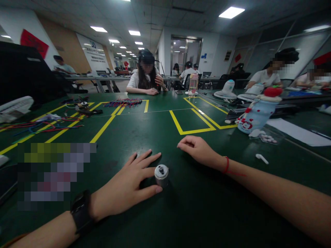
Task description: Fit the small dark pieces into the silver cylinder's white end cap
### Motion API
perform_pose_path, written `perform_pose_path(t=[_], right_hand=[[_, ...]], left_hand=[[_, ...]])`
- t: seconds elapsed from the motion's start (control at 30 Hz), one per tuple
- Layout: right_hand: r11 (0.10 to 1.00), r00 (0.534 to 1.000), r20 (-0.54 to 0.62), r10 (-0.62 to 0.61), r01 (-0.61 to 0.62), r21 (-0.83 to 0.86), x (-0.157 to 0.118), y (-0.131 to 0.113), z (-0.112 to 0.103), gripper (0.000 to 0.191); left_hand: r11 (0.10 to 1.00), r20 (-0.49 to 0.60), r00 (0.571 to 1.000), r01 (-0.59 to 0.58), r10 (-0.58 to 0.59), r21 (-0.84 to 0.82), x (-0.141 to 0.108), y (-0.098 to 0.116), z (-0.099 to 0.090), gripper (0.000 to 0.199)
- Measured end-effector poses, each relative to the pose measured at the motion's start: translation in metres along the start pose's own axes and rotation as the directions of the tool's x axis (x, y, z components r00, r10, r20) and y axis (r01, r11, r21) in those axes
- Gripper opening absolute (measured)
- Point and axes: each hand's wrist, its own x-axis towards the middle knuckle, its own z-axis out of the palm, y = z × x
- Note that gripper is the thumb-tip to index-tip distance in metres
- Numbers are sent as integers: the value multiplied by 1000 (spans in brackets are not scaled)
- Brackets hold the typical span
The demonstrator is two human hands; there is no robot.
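Note:
A small silver cylindrical electric motor (161,179) stands upright on the green table, its shaft end facing up. My left hand (129,184) lies palm down beside it, with the thumb at its near side and the index finger at its far side; the other fingers are stretched out over the table. A black watch is on that wrist. Farther forward and to the right, my right hand (198,150) rests on the table with its fingers curled loosely inward. Nothing shows in it, and a red string circles its wrist.
Yellow tape (196,131) marks rectangles on the table. Coloured wires (49,125) lie at left, a bundle of twisted wires (124,102) farther back. At right are a light-blue bottle (254,115), a white earbud (262,158) and paper (300,132). A person (146,77) sits opposite.

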Motion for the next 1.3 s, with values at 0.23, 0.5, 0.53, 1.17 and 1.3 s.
perform_pose_path(t=[0.23,0.5,0.53,1.17,1.3], right_hand=[[899,897,227,-378,415,-142,-31,-40,38,18],[881,890,82,-449,456,-126,-30,-50,24,7],[884,891,130,-434,450,-130,-29,-48,20,8],[990,995,-71,-69,59,-128,8,11,-31,23],[991,980,-196,-21,-5,-135,21,30,-45,29]], left_hand=[[1000,-32,999,-31,31,-4,-1,-2,2,41],[999,-41,999,-37,36,-23,-2,-2,2,38],[999,-37,999,-34,33,-22,-2,-2,2,38],[999,-24,999,-22,21,-34,-1,-3,1,39],[999,-34,999,-28,27,-43,-1,-4,1,39]])
